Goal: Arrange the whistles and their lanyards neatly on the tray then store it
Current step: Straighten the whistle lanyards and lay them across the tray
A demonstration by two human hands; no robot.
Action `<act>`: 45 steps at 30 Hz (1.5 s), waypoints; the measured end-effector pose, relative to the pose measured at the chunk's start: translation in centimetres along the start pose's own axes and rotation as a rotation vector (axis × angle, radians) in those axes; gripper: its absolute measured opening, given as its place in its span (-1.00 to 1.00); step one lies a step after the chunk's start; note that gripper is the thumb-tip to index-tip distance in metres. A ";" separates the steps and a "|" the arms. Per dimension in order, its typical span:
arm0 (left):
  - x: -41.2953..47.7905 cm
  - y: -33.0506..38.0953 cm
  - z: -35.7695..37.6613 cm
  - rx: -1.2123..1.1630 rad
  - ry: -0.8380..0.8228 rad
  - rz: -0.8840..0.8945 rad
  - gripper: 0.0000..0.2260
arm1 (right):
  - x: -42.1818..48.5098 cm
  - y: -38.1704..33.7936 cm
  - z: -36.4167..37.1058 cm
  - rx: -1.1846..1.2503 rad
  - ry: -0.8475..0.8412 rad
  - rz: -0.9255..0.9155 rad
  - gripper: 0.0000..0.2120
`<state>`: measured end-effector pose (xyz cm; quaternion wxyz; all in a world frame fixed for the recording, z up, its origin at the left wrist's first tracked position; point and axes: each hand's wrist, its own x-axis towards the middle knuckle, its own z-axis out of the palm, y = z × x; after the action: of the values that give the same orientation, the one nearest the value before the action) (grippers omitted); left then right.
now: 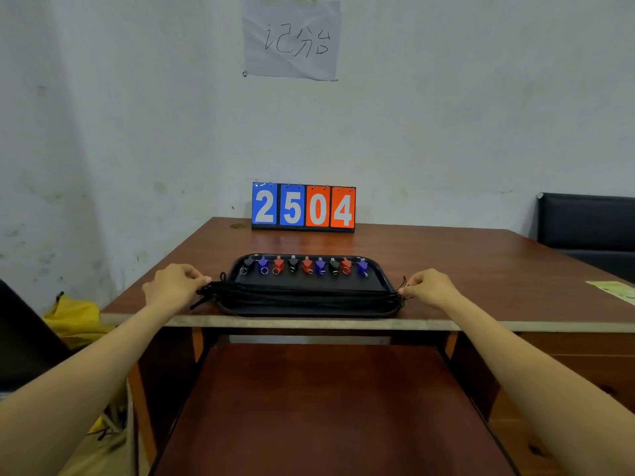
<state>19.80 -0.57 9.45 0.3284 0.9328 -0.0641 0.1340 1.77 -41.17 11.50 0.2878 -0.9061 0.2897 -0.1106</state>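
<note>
A black tray (pixel 379 269) lies near the front edge of the brown table (pixel 446 255). Several whistles (pixel 307 264) in black, blue and red stand in a row along its far side, each with a small ring. A bundle of black lanyards (pixel 302 297) stretches straight across the tray's near side. My left hand (pixel 175 283) pinches the bundle's left end just off the tray. My right hand (pixel 427 286) pinches its right end at the tray's right corner.
A flip scoreboard (pixel 303 208) reading 2504 stands at the table's back against the wall. A lower shelf (pixel 326 407) sits under the table. A dark chair (pixel 591 221) is at the right, a green paper (pixel 615 292) on the table's right, yellow cloth (pixel 77 321) at the left.
</note>
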 end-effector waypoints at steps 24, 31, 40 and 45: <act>-1.8 2.0 1.1 0.012 0.029 0.313 -0.71 | -1.4 -0.3 -0.2 -0.117 0.143 -0.365 -0.73; -1.4 5.1 1.6 0.027 -0.051 0.298 -0.72 | -0.3 -2.7 0.4 -0.141 0.138 -0.358 -0.70; 2.4 8.0 4.1 0.154 -0.207 0.328 -0.69 | 4.3 -5.6 1.4 -0.232 -0.030 -0.318 -0.67; 4.3 9.4 6.0 0.171 -0.257 0.369 -0.70 | 6.8 -7.3 2.5 -0.299 -0.149 -0.335 -0.63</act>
<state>23.18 -11.78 11.82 0.2075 0.9390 -0.2633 0.0767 11.55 -39.11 13.99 0.1484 -0.9798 0.1262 -0.0452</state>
